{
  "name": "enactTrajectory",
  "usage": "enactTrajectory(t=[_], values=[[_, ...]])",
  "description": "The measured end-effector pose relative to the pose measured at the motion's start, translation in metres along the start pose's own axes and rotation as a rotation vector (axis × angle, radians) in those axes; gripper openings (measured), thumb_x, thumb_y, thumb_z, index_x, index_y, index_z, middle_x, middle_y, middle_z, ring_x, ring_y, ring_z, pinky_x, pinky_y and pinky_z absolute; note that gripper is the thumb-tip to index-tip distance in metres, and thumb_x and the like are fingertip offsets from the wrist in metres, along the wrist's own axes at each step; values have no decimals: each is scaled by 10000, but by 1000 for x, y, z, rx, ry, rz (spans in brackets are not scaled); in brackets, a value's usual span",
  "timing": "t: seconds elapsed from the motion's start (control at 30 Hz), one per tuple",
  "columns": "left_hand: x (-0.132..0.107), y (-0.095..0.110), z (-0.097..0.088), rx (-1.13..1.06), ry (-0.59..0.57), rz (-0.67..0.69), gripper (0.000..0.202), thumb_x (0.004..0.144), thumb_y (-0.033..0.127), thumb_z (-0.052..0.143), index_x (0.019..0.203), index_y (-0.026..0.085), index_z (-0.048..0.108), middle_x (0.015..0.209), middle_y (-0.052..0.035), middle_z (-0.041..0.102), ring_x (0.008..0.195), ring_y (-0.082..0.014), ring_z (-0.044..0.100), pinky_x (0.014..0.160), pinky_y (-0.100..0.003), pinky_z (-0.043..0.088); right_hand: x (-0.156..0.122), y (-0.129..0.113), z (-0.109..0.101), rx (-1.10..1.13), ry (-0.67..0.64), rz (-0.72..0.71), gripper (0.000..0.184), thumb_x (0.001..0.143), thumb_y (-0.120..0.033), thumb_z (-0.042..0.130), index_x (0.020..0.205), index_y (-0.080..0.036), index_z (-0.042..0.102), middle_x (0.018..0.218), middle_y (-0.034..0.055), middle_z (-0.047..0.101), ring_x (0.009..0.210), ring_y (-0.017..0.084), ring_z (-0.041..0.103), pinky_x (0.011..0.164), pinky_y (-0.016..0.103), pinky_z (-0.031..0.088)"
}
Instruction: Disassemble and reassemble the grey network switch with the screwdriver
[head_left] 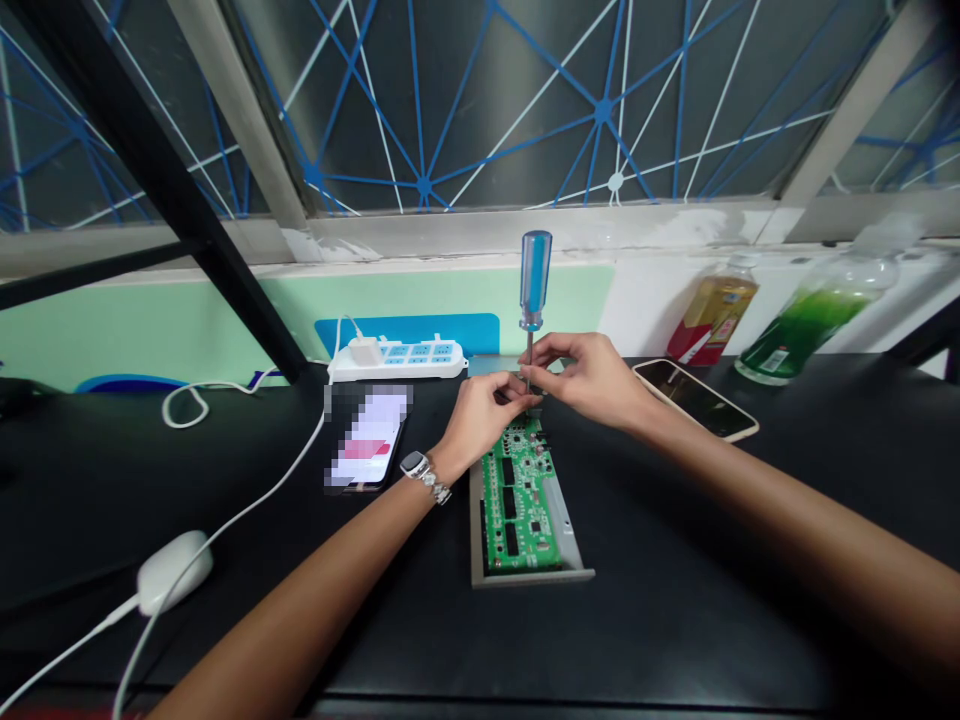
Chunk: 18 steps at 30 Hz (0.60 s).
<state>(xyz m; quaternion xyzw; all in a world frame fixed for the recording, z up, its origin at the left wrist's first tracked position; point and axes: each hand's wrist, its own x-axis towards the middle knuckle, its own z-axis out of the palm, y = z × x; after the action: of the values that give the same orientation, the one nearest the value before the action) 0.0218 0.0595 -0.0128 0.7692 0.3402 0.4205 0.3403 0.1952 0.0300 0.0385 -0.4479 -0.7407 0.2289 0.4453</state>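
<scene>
A green circuit board [521,500] lies in a grey metal tray [525,576] on the black table. A screwdriver with a clear blue handle [535,278] stands upright over the board's far end. My left hand [484,415], with a watch on its wrist, pinches the screwdriver's thin shaft from the left. My right hand [589,378] closes its fingers on the shaft from the right, just below the handle. The tip and the spot it touches are hidden by my fingers.
A lit phone [367,440] lies left of the board, a dark phone [697,398] right of it. A white power strip [397,358] sits at the back with a white cable and adapter [174,570]. Two bottles [712,315] [814,315] lean against the wall at the right.
</scene>
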Motion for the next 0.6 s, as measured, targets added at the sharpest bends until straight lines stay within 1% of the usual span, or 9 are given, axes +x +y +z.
enactTrajectory(t=[0.07, 0.13, 0.2, 0.27, 0.37, 0.43, 0.5, 0.53, 0.6], values=[[0, -1, 0, 10, 15, -1, 214, 795, 348, 763, 777, 152, 679, 778, -50, 716, 724, -175, 659, 676, -311, 521, 0, 0, 1, 4, 8, -22, 101, 805, -232, 645, 843, -161, 705, 828, 48, 728, 769, 185, 661, 648, 294, 493], [0, -1, -1, 30, -33, 23, 182, 824, 336, 735, 851, 158, 707, 873, -64, 738, 815, -189, 675, 751, -329, 529, 0, 1, 1, -7, 12, -35, 99, 818, -224, 628, 821, -160, 703, 826, 48, 730, 776, 184, 661, 653, 290, 491], [1, 0, -3, 44, -88, 47, 134, 869, 289, 680, 904, 168, 727, 941, -67, 749, 892, -198, 682, 815, -345, 524, 1, 2, 0, -20, 11, -31, 110, 825, -221, 619, 821, -156, 708, 834, 48, 733, 767, 179, 661, 647, 283, 489], [1, 1, -4, 41, -87, 43, 120, 877, 266, 663, 877, 165, 729, 917, -64, 754, 885, -202, 688, 813, -349, 523, 2, 3, 0, -30, 10, -21, 122, 825, -221, 621, 846, -152, 720, 849, 50, 740, 748, 174, 661, 637, 277, 487], [1, 2, -3, 38, -28, 20, 156, 826, 307, 730, 812, 152, 710, 861, -70, 749, 844, -211, 692, 785, -354, 527, 2, 3, 0, -32, 4, -19, 132, 824, -219, 620, 859, -152, 728, 894, 61, 751, 758, 176, 668, 626, 272, 491], [1, 3, -3, 48, -49, 30, 154, 828, 309, 728, 847, 158, 715, 901, -72, 752, 875, -214, 691, 809, -361, 523, 1, 3, 0, -23, -5, -19, 136, 831, -230, 618, 851, -153, 728, 918, 68, 755, 783, 184, 675, 632, 275, 499], [1, 3, -4, 56, -89, 49, 117, 862, 280, 687, 869, 169, 724, 920, -62, 754, 891, -205, 689, 829, -359, 513, 1, 3, 1, -15, -12, -11, 141, 832, -238, 619, 860, -154, 730, 908, 65, 755, 777, 184, 676, 642, 281, 505], [1, 4, -4, 59, -89, 52, 110, 869, 268, 676, 855, 171, 725, 902, -55, 755, 874, -199, 688, 817, -352, 510, 1, 3, 1, -15, -12, -8, 141, 830, -239, 621, 859, -154, 730, 902, 63, 755, 765, 181, 673, 645, 285, 506], [1, 5, -4, 79, -44, 44, 126, 850, 277, 702, 793, 165, 715, 822, -45, 746, 805, -193, 682, 764, -340, 506, 1, 3, 1, -20, -6, -14, 136, 825, -234, 623, 849, -154, 730, 898, 59, 753, 747, 174, 665, 642, 285, 502]])
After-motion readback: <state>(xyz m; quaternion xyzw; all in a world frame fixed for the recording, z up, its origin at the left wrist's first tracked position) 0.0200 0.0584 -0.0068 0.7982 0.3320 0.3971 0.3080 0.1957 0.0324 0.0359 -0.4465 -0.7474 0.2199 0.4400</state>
